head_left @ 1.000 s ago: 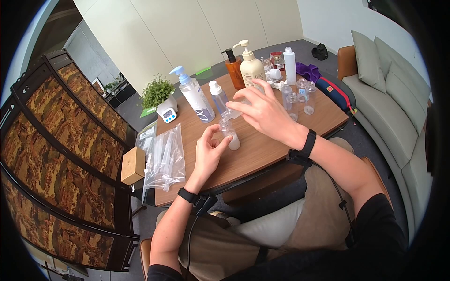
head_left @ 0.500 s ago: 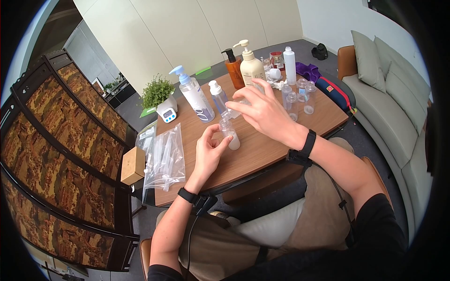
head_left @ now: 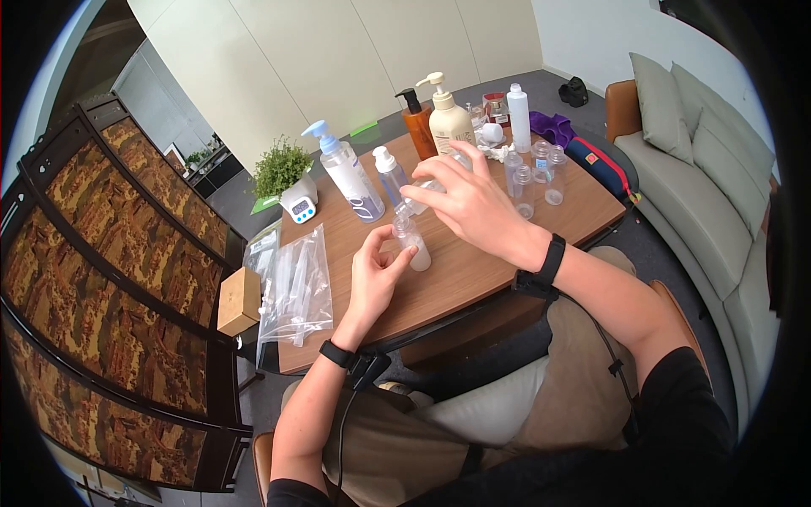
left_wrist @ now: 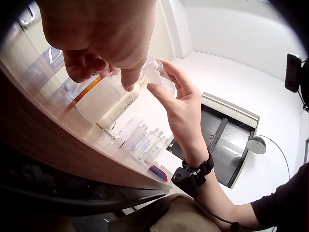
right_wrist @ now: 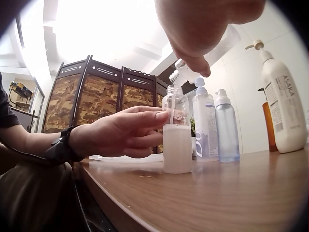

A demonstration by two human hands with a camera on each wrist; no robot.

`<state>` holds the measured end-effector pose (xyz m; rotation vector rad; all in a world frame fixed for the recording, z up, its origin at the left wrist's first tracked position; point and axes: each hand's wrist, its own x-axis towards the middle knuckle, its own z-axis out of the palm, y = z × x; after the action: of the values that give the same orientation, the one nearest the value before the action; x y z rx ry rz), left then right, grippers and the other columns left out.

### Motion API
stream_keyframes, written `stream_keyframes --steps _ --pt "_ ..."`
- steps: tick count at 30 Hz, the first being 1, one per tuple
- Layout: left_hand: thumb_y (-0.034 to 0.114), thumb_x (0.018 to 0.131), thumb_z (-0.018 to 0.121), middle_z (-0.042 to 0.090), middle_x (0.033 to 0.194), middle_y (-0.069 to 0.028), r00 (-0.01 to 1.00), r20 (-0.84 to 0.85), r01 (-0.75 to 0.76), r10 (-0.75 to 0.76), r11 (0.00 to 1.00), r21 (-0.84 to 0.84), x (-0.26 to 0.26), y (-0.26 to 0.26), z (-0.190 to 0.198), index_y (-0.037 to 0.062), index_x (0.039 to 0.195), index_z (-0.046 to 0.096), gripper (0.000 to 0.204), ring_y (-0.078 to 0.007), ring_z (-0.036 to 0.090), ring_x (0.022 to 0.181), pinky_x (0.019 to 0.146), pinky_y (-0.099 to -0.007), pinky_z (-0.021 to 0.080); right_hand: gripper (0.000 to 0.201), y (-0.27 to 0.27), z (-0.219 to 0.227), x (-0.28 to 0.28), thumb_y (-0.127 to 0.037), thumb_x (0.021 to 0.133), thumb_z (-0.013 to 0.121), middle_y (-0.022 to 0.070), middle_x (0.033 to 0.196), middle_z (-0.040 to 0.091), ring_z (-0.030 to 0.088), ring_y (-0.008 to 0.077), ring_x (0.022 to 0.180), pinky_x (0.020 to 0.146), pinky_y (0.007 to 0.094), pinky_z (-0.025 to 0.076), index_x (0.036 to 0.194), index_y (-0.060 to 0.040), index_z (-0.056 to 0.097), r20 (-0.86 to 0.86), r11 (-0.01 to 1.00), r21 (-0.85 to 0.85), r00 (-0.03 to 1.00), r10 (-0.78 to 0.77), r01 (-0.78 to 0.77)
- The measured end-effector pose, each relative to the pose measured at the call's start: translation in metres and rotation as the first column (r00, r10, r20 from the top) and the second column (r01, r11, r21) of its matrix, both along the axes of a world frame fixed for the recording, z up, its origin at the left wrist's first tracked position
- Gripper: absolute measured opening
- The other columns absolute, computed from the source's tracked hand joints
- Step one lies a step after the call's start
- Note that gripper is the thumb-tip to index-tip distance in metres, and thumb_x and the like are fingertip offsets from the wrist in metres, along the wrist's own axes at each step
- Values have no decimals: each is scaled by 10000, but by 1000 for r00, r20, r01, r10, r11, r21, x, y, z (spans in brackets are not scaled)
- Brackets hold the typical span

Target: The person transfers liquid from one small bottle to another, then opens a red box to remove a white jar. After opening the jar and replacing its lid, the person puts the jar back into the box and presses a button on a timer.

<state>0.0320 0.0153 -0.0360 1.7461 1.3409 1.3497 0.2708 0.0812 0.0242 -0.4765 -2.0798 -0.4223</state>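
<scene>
My left hand pinches a small clear bottle between thumb and fingers. That bottle stands upright on the wooden table, without a cap, and holds cloudy whitish liquid to a little over half its height. Above it, my right hand grips a second clear bottle, tilted with its threaded neck down at the first one's mouth. A thin stream shows inside the lower bottle in the right wrist view. Most of the tilted bottle is hidden behind the right fingers in the head view.
Behind the hands stand a blue-topped pump bottle, a bluish pump bottle, a cream pump bottle and an amber one. Several small clear bottles are at right. Left lie a plastic bag, timer and plant.
The head view has shifted slightly. Both hands keep their hold on the two bottles, with the upper one still tilted over the lower one.
</scene>
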Motion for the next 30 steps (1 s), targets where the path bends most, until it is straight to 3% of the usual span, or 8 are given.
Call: stream_keyframes --steps 5,12,17,24,26,30 --pt "167 1030 837 689 794 42 1000 -12 -1 1 1000 -9 0 -1 1 -18 1390 630 454 10 449 526 449 -232 293 372 -1 0 -1 -42 919 742 53 1250 671 622 234 1326 1306 585 305 1270 -160 774 -11 1000 16 1000 -5 6" --pt "167 1029 839 693 782 45 1000 10 -8 8 999 41 4 0 0 -21 1379 639 444 11 461 526 450 -227 301 407 0 -1 -1 -35 908 756 57 1296 675 625 243 1350 1304 598 308 1293 -165 767 -12 1000 24 1000 -6 7" --pt "170 1023 844 730 878 28 999 -38 -7 7 1000 -2 2 -3 4 -25 1385 639 459 12 478 546 451 -227 323 434 0 -1 -1 -34 900 774 56 1315 675 632 247 1365 1303 608 310 1312 -169 764 0 999 29 1000 -14 14" --pt "172 1025 842 714 824 39 1000 -18 -8 8 1000 11 2 -2 3 -19 1372 644 443 11 469 535 453 -226 316 422 -1 0 -2 -27 900 764 56 1312 677 628 252 1377 1302 608 311 1297 -169 772 -10 999 38 1000 -1 1" --pt "170 1023 844 731 887 26 1000 -27 -2 1 999 -42 0 -3 4 -22 1373 644 447 11 479 546 454 -225 331 423 -2 0 -2 -23 899 764 56 1312 677 628 252 1378 1303 607 311 1296 -168 771 -13 999 38 1000 5 -4" --pt "167 1021 845 744 941 17 1000 -5 -4 4 1000 0 3 -4 4 -23 1374 644 449 11 488 554 454 -224 341 328 -2 1 -2 -91 955 694 61 1302 690 611 224 1381 1314 579 306 1263 -149 788 0 997 75 1000 -21 21"
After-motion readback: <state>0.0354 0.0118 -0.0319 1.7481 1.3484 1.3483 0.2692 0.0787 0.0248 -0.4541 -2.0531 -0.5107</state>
